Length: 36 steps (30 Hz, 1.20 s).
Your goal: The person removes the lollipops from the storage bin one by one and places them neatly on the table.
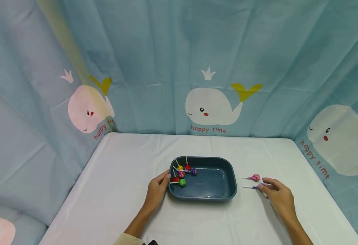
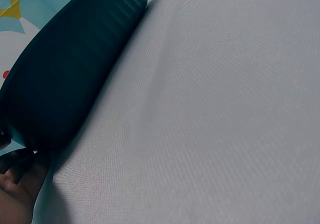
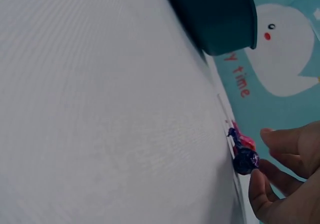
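A dark blue-grey plastic tray (image 1: 209,198) stands on the white-covered table. At its left end my left hand (image 1: 158,190) grips the rim, thumb on top and fingers against the outer wall. Inside, several wrapped lollipops, among them a green one (image 1: 182,182) and a purple one (image 1: 194,172), are bunched at the left. Right of the tray, a pink lollipop (image 1: 255,177) lies on the cloth, its stick pointing left. Nearer me is another purple lollipop (image 3: 246,161). My right hand (image 1: 278,197) has its thumb and fingertips right at that candy, the index finger apart from the thumb.
The white cloth (image 1: 114,190) covers the table to its edges. Behind and at both sides hangs a blue curtain (image 1: 154,68) printed with whales and the words "happy time".
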Motion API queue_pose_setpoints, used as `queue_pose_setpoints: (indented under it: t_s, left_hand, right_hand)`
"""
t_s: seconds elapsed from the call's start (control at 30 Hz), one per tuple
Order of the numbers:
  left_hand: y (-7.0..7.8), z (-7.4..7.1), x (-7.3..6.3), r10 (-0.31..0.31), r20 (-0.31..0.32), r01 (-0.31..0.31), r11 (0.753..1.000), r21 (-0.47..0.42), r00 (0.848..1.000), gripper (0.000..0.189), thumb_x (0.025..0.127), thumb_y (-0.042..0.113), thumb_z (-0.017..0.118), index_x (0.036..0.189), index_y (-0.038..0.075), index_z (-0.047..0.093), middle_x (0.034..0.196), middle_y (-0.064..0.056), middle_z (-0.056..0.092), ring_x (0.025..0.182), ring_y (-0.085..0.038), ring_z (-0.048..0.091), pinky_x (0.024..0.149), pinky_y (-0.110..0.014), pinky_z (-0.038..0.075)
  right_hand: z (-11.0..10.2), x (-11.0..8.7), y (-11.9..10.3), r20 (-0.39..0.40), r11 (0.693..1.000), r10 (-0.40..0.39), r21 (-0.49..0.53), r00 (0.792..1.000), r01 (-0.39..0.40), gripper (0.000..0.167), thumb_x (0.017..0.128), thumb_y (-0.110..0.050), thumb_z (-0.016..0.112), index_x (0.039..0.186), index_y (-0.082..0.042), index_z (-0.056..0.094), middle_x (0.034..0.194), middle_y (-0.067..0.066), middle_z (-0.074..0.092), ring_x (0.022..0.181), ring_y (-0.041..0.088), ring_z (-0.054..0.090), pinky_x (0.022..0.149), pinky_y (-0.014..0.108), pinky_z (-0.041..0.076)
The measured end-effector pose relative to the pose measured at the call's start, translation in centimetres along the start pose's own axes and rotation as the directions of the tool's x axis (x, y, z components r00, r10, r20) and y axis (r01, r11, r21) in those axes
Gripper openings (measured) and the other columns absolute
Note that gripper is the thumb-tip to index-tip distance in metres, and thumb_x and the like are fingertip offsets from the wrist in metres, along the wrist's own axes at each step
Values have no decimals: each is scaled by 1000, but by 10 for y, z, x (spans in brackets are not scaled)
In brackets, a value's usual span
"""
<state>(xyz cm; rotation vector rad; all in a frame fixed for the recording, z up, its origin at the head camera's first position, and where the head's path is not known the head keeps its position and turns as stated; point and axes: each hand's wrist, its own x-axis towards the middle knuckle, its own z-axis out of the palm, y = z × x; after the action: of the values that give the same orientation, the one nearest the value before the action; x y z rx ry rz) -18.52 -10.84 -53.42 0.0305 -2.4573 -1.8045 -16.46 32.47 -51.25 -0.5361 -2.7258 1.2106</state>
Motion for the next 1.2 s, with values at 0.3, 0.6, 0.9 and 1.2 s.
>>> queue_pose_setpoints:
  t_s: [0.3,0.6,0.9,1.2]
  left_hand:
    - [-2,0,1,2,-2,-2,1000,-8,1000,45,111,34,58,147,7,64,149,-10,64,147,-30,52,123,-52,40]
    - [-2,1,1,0,-10,0,1000,-10,1000,44,111,33,59,146,8,65,148,-9,65,146,-30,52,123,-52,40]
    - [-1,1,2,-7,-10,7,1000,-15,1000,44,111,33,59,146,8,65,148,-8,65,146,-29,52,123,-51,40]
    - [-1,1,1,-8,-10,8,1000,-14,1000,44,111,33,59,146,7,65,147,-9,65,146,-29,53,122,-52,41]
  right_hand:
    - [-4,-7,-14,-33,998,-40,44,999,42,44,96,-37,81,132,-11,75,111,14,80,91,1,57,69,22,44]
    - [0,-12,-29,-37,991,-43,127,998,47,41,100,-30,76,135,-10,72,127,14,75,88,-14,59,73,6,49]
    - [2,-16,-38,-35,967,-120,221,992,124,44,100,-28,77,137,-6,69,128,18,73,90,-9,65,73,11,57]
    - [9,-19,-49,-25,945,-157,286,987,158,47,99,-30,78,139,-7,67,129,17,72,91,-7,69,76,13,60]
